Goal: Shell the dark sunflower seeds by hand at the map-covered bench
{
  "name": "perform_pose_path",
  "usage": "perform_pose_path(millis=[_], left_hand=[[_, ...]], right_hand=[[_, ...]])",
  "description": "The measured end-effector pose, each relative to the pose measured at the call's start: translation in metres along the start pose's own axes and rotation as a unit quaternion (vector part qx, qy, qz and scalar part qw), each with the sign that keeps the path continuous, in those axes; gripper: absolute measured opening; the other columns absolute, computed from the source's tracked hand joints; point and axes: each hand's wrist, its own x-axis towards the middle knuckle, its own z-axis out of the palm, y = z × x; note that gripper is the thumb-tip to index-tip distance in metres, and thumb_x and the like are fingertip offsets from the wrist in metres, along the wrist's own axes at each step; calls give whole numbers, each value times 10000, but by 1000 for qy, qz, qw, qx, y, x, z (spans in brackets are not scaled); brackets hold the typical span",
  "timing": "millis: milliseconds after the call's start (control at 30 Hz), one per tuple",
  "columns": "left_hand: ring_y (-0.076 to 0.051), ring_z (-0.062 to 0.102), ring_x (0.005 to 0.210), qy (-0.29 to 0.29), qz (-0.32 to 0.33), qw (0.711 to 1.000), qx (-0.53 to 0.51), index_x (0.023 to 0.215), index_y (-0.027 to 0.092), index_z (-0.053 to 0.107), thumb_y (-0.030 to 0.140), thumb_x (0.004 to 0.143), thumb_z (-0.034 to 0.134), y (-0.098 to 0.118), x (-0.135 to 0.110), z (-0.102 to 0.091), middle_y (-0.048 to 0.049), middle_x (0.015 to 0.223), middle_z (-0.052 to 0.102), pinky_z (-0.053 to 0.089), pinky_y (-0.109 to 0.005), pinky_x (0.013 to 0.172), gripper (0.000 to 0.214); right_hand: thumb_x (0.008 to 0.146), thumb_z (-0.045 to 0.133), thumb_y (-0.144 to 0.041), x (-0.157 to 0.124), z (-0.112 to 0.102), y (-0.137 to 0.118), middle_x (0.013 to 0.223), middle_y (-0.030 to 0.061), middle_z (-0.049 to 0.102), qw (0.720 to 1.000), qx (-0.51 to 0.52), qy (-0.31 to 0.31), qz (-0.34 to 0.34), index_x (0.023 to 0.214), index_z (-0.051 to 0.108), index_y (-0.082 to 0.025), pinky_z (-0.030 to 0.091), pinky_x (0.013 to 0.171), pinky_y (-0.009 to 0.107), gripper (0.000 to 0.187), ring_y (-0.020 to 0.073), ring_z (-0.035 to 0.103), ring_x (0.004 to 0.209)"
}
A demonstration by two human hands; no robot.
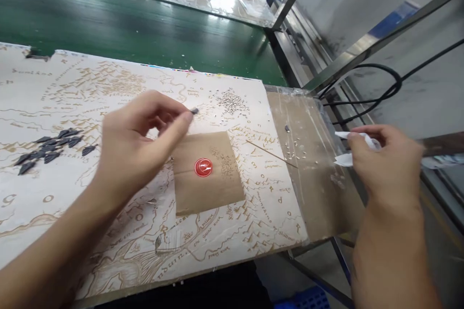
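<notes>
My left hand [139, 140] hovers over a pale map-printed board [72, 101] and pinches a small dark piece [195, 111] between thumb and fingertips. Just below it lies a brown paper envelope [208, 174] with a red wax seal [203, 167]. My right hand [384, 159] is at the table's right edge, its fingers closed on a crumpled white paper strip [348, 147]. A group of several dark arrowhead-shaped pieces [50, 149] lies on the board to the left. A patch of tiny silvery bits [232, 101] sits above the envelope.
A thin wooden stick [271, 154] lies right of the envelope, reaching onto a brown cardboard sheet [311, 164]. A green conveyor belt [126, 24] runs behind the board. Black cables [380, 91] and a metal frame [362, 48] stand at the right.
</notes>
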Motion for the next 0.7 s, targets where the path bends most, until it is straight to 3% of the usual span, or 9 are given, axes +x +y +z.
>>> perform_pose_path(millis=[100, 200, 267, 333, 400, 533, 700], left_hand=[[-163, 619, 795, 21, -14, 998, 65, 1011, 239, 856, 350, 1025, 850, -1, 17, -18, 24, 905, 789, 464, -350, 720, 113], [-157, 563, 693, -48, -70, 984, 155, 901, 247, 854, 363, 989, 866, -6, 30, -40, 32, 824, 781, 389, -354, 673, 147], [-169, 551, 683, -81, -108, 968, 213, 866, 268, 848, 403, 979, 865, -11, 32, -56, 35, 815, 780, 369, -368, 694, 177], [-186, 543, 684, -82, -137, 953, 259, 858, 288, 839, 440, 960, 871, -15, 27, -71, 39, 794, 763, 345, -383, 712, 186], [-209, 549, 687, -69, -175, 937, 295, 860, 303, 831, 467, 938, 871, -19, 16, -87, 34, 755, 736, 322, -394, 721, 185], [-295, 622, 741, -52, -233, 912, 334, 855, 343, 825, 516, 829, 918, -29, -12, -113, 20, 767, 768, 348, -407, 729, 197], [-346, 608, 752, -58, -198, 918, 339, 815, 364, 777, 480, 778, 917, -38, -33, -126, -11, 777, 756, 317, -395, 708, 185]], right_hand=[[909, 807, -259, 11, -5, 26, 888, 89, 760, 996, -24, -85, 19, 839, 745, -307, 425, 759, 433, 105, 276, 630, 764], [855, 894, -264, 8, 0, 30, 774, 89, 744, 990, -45, -132, 27, 826, 787, -306, 426, 719, 446, 118, 266, 600, 669], [875, 890, -295, 0, 5, 23, 883, 122, 783, 990, -58, -125, 13, 901, 821, -311, 432, 754, 469, 77, 299, 634, 744], [932, 843, -322, -12, 12, 8, 1124, 151, 821, 995, -41, -93, -17, 1007, 840, -317, 447, 817, 487, 76, 345, 684, 912], [972, 808, -336, -26, 19, -13, 1214, 147, 836, 996, 13, -78, -51, 1082, 857, -305, 483, 832, 482, 125, 373, 724, 1047], [1003, 795, -361, -44, 40, -63, 1144, 95, 859, 974, 127, -158, -104, 1107, 870, -270, 561, 803, 432, 157, 287, 760, 945], [1038, 762, -304, -44, 79, -106, 1132, 86, 846, 945, 175, -229, -158, 1105, 876, -233, 582, 857, 446, 150, 246, 753, 923]])
